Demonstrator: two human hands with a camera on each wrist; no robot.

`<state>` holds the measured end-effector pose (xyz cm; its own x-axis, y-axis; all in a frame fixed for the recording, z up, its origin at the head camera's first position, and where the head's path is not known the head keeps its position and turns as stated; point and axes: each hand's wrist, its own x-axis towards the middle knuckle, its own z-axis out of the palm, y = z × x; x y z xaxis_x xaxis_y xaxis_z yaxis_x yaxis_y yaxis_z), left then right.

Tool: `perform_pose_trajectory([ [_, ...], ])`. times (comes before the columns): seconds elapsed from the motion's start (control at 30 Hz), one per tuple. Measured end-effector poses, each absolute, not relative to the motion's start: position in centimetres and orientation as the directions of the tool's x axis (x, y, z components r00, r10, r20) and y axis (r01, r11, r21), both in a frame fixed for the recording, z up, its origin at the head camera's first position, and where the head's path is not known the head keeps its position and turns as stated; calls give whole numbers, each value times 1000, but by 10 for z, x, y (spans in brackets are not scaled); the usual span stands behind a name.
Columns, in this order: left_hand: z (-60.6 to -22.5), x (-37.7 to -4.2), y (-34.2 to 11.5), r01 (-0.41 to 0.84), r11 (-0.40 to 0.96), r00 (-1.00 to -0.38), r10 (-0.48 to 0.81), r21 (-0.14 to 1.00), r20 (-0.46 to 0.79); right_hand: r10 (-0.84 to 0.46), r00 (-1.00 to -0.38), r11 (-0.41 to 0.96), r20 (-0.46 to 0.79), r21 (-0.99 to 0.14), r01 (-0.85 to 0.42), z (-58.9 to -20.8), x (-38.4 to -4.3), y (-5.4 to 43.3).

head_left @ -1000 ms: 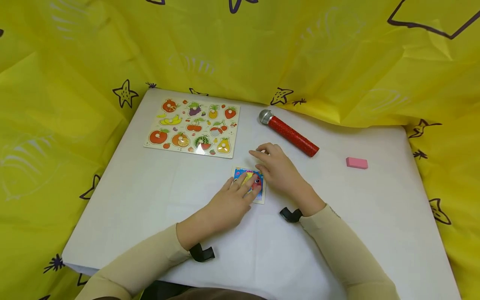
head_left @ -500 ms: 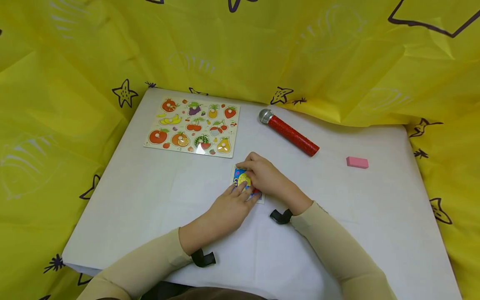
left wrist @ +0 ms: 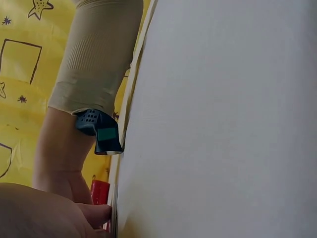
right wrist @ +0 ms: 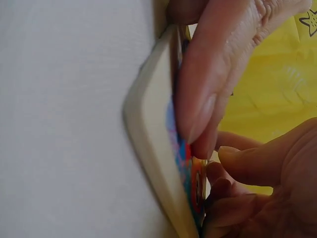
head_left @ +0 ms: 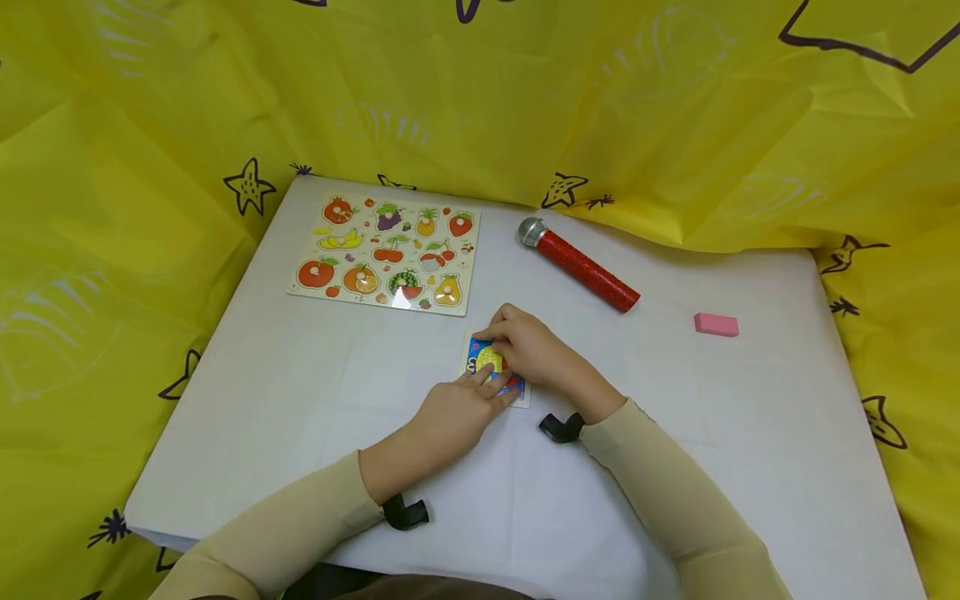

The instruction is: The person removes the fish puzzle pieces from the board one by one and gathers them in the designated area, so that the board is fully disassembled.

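A small square picture puzzle [head_left: 487, 358] with a pale frame and a blue, yellow and red picture lies on the white table. My left hand [head_left: 453, 421] presses its straight, spread fingers on the picture's lower part. Over the upper right half bends my right hand [head_left: 528, 354], index finger along the top edge, hiding much of the picture. From the right wrist view, the puzzle's frame [right wrist: 153, 124] shows edge-on, left fingers [right wrist: 200, 94] on top and the right thumb [right wrist: 247, 163] bent nearby. I cannot tell whether the right fingers pinch a piece.
A fruit peg puzzle [head_left: 386, 258] lies at the back left. Beyond my right hand rests a red toy microphone [head_left: 581, 268], with a pink eraser-like block [head_left: 716, 325] farther right. A yellow patterned cloth [head_left: 480, 108] hangs behind and beside the table.
My right hand has moved left and slightly down from beside the small puzzle onto its upper part. My left fingers have slid slightly down the picture and stay on it.
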<state>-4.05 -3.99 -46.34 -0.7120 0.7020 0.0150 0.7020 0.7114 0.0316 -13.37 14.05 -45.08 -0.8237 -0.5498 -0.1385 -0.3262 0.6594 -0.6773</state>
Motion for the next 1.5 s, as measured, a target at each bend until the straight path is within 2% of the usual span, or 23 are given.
perform_pose_trajectory([
  [0.4,-461,-50,-42,688,725,-725,688,43,-12,-473,-854,682,-215,-703,-201,-450,-137,133],
  [1.0,-455,-51,-39,682,730,-727,683,47,-70,-444,-867,679,-225,-716,-162,-451,-130,134],
  [1.5,-451,-49,-39,671,738,-730,674,72,-110,-436,-884,549,-168,-828,-113,-453,-129,140],
])
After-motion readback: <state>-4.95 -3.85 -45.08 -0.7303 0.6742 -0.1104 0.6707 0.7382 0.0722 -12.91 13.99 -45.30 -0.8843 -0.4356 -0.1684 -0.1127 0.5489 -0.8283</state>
